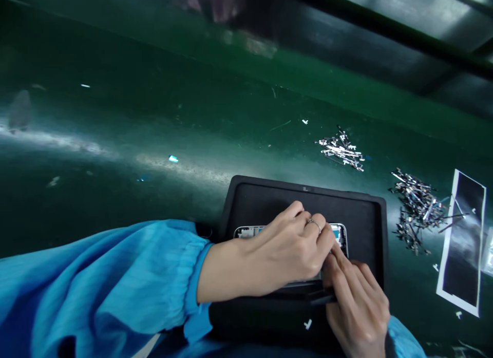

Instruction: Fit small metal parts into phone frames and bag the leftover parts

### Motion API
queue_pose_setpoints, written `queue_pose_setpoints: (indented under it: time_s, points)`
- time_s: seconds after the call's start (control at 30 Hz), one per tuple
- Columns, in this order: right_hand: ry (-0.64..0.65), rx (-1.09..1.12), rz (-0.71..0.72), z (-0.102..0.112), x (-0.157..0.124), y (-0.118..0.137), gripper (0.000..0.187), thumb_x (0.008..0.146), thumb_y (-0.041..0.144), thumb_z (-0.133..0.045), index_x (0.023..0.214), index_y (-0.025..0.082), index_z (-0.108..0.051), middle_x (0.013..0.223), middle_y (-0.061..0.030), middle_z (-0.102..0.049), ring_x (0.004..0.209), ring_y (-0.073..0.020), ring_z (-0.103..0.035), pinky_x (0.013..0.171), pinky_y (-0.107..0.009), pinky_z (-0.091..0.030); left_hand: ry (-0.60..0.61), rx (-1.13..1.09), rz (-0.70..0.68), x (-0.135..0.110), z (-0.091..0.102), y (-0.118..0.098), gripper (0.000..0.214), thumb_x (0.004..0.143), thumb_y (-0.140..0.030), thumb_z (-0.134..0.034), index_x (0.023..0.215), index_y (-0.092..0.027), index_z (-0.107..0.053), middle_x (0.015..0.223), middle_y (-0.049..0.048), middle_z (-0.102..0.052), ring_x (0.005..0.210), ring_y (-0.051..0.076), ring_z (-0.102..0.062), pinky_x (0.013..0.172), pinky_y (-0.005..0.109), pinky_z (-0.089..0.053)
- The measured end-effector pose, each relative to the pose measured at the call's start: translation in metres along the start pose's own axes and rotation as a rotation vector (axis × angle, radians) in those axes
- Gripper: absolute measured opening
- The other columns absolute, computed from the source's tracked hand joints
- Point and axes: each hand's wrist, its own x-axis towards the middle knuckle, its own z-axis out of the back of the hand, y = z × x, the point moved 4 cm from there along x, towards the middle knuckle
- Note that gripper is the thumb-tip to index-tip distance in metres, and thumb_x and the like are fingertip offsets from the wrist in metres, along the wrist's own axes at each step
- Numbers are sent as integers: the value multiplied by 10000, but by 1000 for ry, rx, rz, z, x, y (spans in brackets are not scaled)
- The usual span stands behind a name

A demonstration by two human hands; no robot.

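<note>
A silver-edged phone frame [246, 230] lies in a black tray [306, 182], mostly covered by my hands. My left hand [296, 240], with a ring on one finger, reaches across the frame, its fingers curled and pressed together near the right end. Close against those fingertips is my right hand [356, 291], closed at the frame's lower right corner. Whatever sits between the fingers of either hand is hidden. Below the frame, a dark flat piece [311, 292] shows near my right thumb; I cannot tell what it is.
On the green table [115, 193], right of the tray, lie a small heap [342, 150] and a larger heap [418, 204] of thin metallic strips. A white-bordered black sheet [462, 245] lies at the far right. Small scraps are scattered about, one a shiny blue bit [173, 158].
</note>
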Motion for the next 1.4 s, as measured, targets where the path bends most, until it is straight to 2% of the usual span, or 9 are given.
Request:
queue_pose_setpoints:
  time_s: [0.13,0.33,0.53,0.6,0.77,0.93,1.17,1.3,1.4]
  points:
    - [-10,-19,-33,0,3,1,298,681,-57,-333,882,-5,-547,802,-251,-651,583,-194,-606,503,-304,-438,62,46,-58,-2,3,2,221,791,-8,-346,858,-62,-549,690,59,-506,593,158,-473,650,328,-394]
    - [41,-5,-28,1,1,1,306,695,-45,-337,916,-8,-546,955,-289,-612,711,-217,-634,514,-296,-446,-192,72,-114,-4,6,2,228,826,-73,-376,789,-73,-600,679,75,-580,565,158,-492,644,344,-439]
    - [68,2,-24,2,4,1,281,700,-42,-358,888,-23,-566,923,-282,-624,681,-234,-636,485,-314,-452,-239,95,-222,-7,5,1,253,797,-48,-392,697,-76,-623,608,81,-602,515,160,-503,633,343,-449]
    - [63,5,-29,2,4,1,286,695,-55,-358,884,-30,-570,945,-290,-613,689,-237,-638,494,-320,-461,-239,74,-165,-5,5,3,245,791,-48,-399,689,-74,-620,607,82,-593,514,165,-494,601,336,-443]
    - [55,9,-27,1,4,1,304,686,-74,-335,860,-36,-581,982,-304,-591,736,-247,-643,494,-309,-459,-175,-21,95,0,3,9,252,788,-48,-370,662,-97,-582,624,70,-534,558,181,-459,523,309,-388]
    - [46,-1,-15,2,7,0,302,696,-70,-329,851,-22,-583,937,-282,-619,692,-221,-640,489,-301,-459,-103,-175,240,-1,0,12,244,778,-55,-357,616,-115,-529,630,60,-482,580,165,-403,545,305,-355]
    - [42,12,-10,2,3,-2,326,701,-66,-330,927,-14,-559,970,-277,-613,776,-237,-639,529,-307,-468,-151,-243,264,-4,-1,12,239,773,-22,-370,620,-100,-537,660,68,-498,605,159,-377,564,304,-336]
    - [17,58,-14,1,3,-2,319,696,-63,-341,937,-30,-547,964,-303,-603,814,-270,-626,518,-321,-458,-171,-236,217,-4,-2,11,273,780,-2,-336,627,-89,-544,644,75,-491,599,162,-369,559,304,-343]
    - [29,53,-13,0,6,-2,342,696,-67,-322,951,-15,-545,992,-291,-598,812,-255,-626,506,-310,-452,-167,-224,186,-3,-2,11,310,802,-1,-303,624,-92,-540,628,70,-479,588,160,-359,550,300,-341]
